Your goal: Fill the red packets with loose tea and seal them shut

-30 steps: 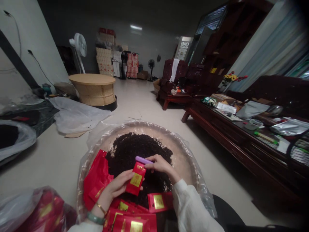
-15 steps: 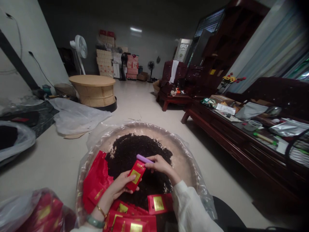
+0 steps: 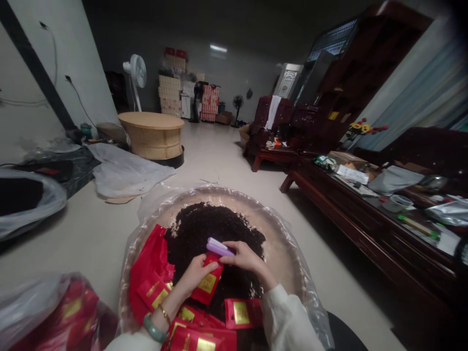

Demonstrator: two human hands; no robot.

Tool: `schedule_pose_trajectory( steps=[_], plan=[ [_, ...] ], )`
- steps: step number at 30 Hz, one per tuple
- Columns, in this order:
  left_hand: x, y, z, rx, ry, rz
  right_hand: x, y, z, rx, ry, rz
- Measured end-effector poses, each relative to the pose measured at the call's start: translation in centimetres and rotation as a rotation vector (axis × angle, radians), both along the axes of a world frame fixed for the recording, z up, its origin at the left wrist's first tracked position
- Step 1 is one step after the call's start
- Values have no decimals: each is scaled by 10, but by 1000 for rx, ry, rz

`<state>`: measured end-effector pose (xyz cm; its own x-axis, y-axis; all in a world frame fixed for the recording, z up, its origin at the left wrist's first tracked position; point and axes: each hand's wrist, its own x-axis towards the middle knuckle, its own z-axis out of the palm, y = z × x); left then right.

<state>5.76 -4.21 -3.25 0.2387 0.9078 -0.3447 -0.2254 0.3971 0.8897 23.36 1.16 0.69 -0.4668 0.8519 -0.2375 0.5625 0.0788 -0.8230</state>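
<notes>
1. Over the basket (image 3: 280,248), approx. centre, both hands are working close together above the dark heap (image 3: 204,224).
2. L hand (image 3: 194,274): fingers are closing on the red pkt (image 3: 206,284), gripping its L side w/ thumb lying over the upper face. Fingers underneath are mostly hidden.
3. R hand (image 3: 241,254): thumb + fingers are gripping the purple tool (image 3: 218,248) at its R end; free end is pointing L and slightly away from the person.
4. Key relation (judged): tool is lying crosswise at the pkt's far end. Pkt's long axis is running from there back twd the person, leaning L; tool's long axis is running side to side, dipping R. The two are meeting approx. square.
5. Pkt is sitting nearer L hand, just R of that wrist; R thumb is resting just beside the pkt's far R corner. Contact there: cannot tell.
6. Whether the tool is biting on the pkt edge or merely lying over it: cannot tell; detail too small.
7. Nearby: a loose pkt (image 3: 252,313) is lying flat beside the R sleeve (image 3: 283,312); a pkt pile (image 3: 223,341) is lying nearest the person; a red stack (image 3: 148,263) is leaning along the basket's L side, left of L hand.
</notes>
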Motion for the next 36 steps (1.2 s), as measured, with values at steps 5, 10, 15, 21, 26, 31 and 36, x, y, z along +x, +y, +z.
schedule_pose_trajectory(
  steps=[5, 10, 15, 21, 26, 31, 36],
  plan=[
    [3, -6, 2, 47, -14, -58, 5, 10, -9, 192, -266, -195],
    [5, -4, -3, 95, 2, -78, -8, 0, -8, 398, -191, -99],
    [9, -3, -4, 179, 40, -31, -32, -16, 1, 404, -79, 114],
    [-2, -13, -1, 23, -99, -142, -27, -12, -3, 393, -11, 74],
    [-14, -18, -9, -99, -17, -266, -4, -5, 6, 347, -134, 93],
    [-9, -21, -10, -53, 65, -291, 3, -5, 20, 316, -311, 203],
    [4, -29, -8, 187, 287, -311, -15, -17, 38, 391, -374, 306]
  ],
)
